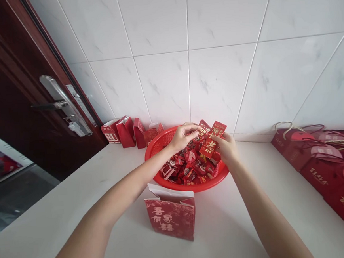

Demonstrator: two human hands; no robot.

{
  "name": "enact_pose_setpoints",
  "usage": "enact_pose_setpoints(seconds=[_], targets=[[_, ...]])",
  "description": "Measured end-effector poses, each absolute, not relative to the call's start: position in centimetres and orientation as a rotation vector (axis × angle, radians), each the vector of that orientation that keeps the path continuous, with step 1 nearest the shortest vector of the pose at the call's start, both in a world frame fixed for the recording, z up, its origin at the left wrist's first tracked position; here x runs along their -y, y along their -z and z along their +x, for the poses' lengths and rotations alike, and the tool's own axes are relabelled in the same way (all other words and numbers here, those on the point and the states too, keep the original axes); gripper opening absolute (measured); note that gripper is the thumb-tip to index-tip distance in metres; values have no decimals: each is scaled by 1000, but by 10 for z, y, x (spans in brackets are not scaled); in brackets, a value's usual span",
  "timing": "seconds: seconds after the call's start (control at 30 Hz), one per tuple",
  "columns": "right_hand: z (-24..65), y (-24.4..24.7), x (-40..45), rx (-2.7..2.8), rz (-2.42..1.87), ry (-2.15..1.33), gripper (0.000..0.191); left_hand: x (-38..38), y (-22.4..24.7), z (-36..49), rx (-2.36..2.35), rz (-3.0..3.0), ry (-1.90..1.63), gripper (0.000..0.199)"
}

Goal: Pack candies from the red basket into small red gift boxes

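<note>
Right hand (227, 146): I am pinching red packets (219, 128) over the basket (194, 188).
Left hand (184, 138): curling beside them; its grip I cannot tell.
Paper bag (171, 220): standing open nearby.

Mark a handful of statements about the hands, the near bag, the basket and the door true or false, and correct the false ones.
1. The right hand holds at least one red packet. True.
2. The near bag stands with its top open. True.
3. The left hand is inside that bag. False: it is over the red basket.
4. The door is at the picture's right edge. False: it is at the left.
</note>
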State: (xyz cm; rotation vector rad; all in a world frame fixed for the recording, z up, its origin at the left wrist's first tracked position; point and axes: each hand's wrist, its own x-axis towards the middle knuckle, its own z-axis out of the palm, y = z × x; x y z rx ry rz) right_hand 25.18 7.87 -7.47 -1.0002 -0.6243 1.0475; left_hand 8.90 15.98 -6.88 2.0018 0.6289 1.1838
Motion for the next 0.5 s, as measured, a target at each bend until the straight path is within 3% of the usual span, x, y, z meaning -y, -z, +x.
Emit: enact_pose_setpoints(seconds=[0.23,0.5], targets=[[251,71,-76,688,-976,-1136,12,-161,74,90,-537,1955,-1073,33],[249,72,-75,756,-904,-1215,31,-157,74,93,-439,1922,-1018,42]])
